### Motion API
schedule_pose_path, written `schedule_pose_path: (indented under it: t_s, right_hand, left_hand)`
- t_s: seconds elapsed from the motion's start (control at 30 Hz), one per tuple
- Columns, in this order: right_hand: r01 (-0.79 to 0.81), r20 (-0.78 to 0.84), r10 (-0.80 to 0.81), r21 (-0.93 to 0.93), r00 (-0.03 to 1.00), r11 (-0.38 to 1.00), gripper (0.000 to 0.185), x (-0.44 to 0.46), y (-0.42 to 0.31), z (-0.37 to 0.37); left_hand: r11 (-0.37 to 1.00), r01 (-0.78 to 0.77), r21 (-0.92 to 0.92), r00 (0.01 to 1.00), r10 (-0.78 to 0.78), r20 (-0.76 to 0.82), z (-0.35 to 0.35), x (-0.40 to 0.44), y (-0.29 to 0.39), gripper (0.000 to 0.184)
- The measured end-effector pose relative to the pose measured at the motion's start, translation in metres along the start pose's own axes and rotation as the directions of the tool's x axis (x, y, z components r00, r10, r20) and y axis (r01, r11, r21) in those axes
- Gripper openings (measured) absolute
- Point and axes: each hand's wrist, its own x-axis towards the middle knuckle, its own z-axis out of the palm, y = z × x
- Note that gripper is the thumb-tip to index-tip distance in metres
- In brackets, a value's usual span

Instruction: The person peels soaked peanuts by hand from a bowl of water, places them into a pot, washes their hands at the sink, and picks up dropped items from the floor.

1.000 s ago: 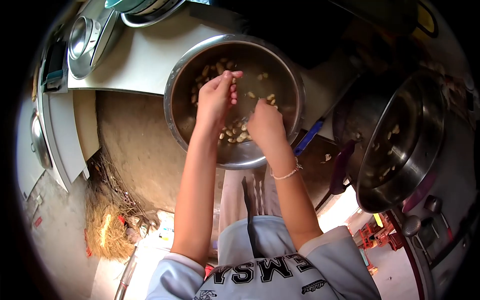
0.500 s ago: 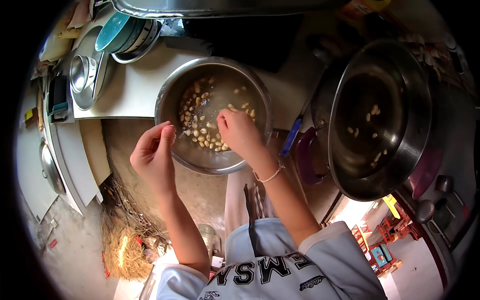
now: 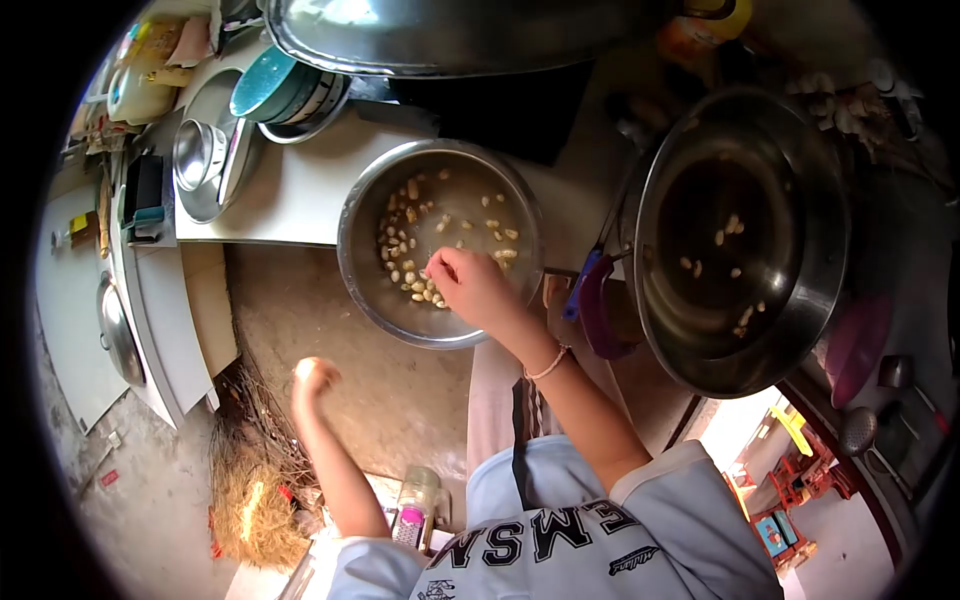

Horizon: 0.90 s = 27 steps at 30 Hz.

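Right hand (image 3: 468, 285): reaches over the near side of the basin, fingers bent well inward; cannot tell from this angle whether anything is pinched between the tips.
Left hand (image 3: 317, 378): hangs well apart from the basin, down and to the left, above the floor; blurred, apparently curled; cannot tell how far spread, or whether holding anything.
Steel basin (image 3: 435, 343): overlaps the front edge of the worktop (image 3: 310, 190), in front of the body; support underneath hidden.
Pale nut-like pieces (image 3: 418, 286): lie scattered inside the basin, thickest along the left and near side, just beside the right hand's fingers; fewer toward the right wall.
Large metal pan (image 3: 810, 290): stands to the right of the basin, with a few similar pieces (image 3: 735, 226) spread over the dark bottom.
Blue handle (image 3: 574, 302): shows between basin and pan, near a purple object (image 3: 594, 310).
Teal bowl (image 3: 262, 88): sits on the far left of the worktop, near a small steel bowl (image 3: 195, 152).
Bracelet (image 3: 550, 363): circles the right wrist.
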Motion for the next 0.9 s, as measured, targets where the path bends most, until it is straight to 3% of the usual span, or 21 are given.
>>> schedule_pose_path:
  t_s: [0.03,0.07,0.1,0.13,0.2,0.27,0.33,0.37,0.4,0.53,0.6,0.67,0.73,0.8,0.83,0.87,0.9]
  right_hand:
    - [0.015,-0.001,-0.015,0.000,1.000,1.000,0.012,-0.002,0.000,0.004]
    - [0.040,0.007,-0.040,-0.058,0.999,0.998,0.012,-0.005,0.000,0.009]
    - [0.066,0.005,-0.066,-0.118,0.998,0.991,0.012,-0.007,-0.004,0.011]
    - [0.080,-0.013,-0.082,-0.127,0.997,0.989,0.012,-0.008,-0.010,0.011]
    - [0.045,0.044,-0.041,-0.103,0.998,0.994,0.012,-0.019,-0.021,0.011]
    - [0.081,0.013,-0.080,-0.062,0.997,0.995,0.012,-0.023,-0.016,0.017]
    - [0.010,0.115,-0.001,-0.075,0.993,0.997,0.013,-0.025,-0.023,0.017]
    - [0.020,0.114,-0.011,-0.073,0.993,0.997,0.013,-0.026,-0.026,0.020]
    - [0.009,0.096,-0.011,0.021,0.995,1.000,0.013,-0.028,-0.028,0.023]
    - [-0.030,-0.004,0.031,0.210,0.999,0.977,0.013,-0.033,-0.014,0.037]
    - [-0.008,0.017,0.006,0.085,1.000,0.996,0.013,-0.045,-0.028,0.030]
    - [0.022,0.057,-0.027,0.088,0.998,0.996,0.013,-0.050,-0.023,0.028]
    - [-0.012,0.066,0.004,0.108,0.998,0.994,0.011,-0.055,-0.014,0.024]
    - [-0.032,0.096,0.014,0.182,0.995,0.983,0.011,-0.055,-0.003,0.022]
    - [-0.023,0.093,0.006,0.188,0.996,0.982,0.011,-0.055,0.002,0.021]
    - [-0.075,0.143,0.031,0.312,0.989,0.947,0.011,-0.054,0.007,0.020]
    - [-0.132,0.193,0.052,0.427,0.980,0.894,0.012,-0.055,0.015,0.019]
  left_hand:
    - [0.874,-0.299,0.382,0.938,0.195,0.287,0.032,0.017,-0.025,0.016]
    - [0.545,-0.643,0.538,0.760,0.366,0.538,0.063,0.032,-0.048,0.019]
    - [0.842,-0.496,0.214,0.738,0.278,0.615,0.078,0.015,-0.045,0.019]
    - [0.832,-0.535,0.146,0.702,0.342,0.624,0.085,0.006,-0.044,0.018]
    - [0.787,-0.598,0.150,0.763,0.503,0.406,0.068,-0.047,-0.017,0.014]
    - [0.800,-0.535,-0.272,0.738,0.599,0.311,0.030,-0.092,0.002,0.009]
    - [0.526,-0.531,-0.664,0.655,0.752,0.072,-0.019,-0.147,0.014,0.011]
    - [0.520,-0.539,-0.662,0.651,0.756,0.064,-0.023,-0.144,0.009,0.011]
    - [0.625,-0.534,-0.569,0.681,0.717,0.149,-0.026,-0.133,0.001,0.011]
    - [0.879,-0.467,-0.096,0.785,0.462,0.414,-0.016,-0.086,-0.018,0.011]
    - [0.859,-0.504,-0.087,0.783,0.497,0.374,-0.002,-0.099,-0.017,0.009]
    - [0.829,-0.555,-0.072,0.770,0.544,0.334,0.005,-0.127,0.010,0.008]
    - [0.577,-0.769,-0.275,0.603,0.797,-0.013,-0.004,-0.221,0.065,0.007]
    - [0.282,-0.951,-0.123,0.303,0.931,-0.204,0.009,-0.290,0.108,0.007]
    - [0.179,-0.951,-0.251,0.222,0.963,-0.154,0.015,-0.318,0.127,0.010]
    - [0.083,-0.922,-0.379,0.133,0.985,-0.108,0.022,-0.340,0.146,0.014]
    - [0.036,-0.951,-0.307,0.090,0.982,-0.164,0.036,-0.358,0.166,0.017]
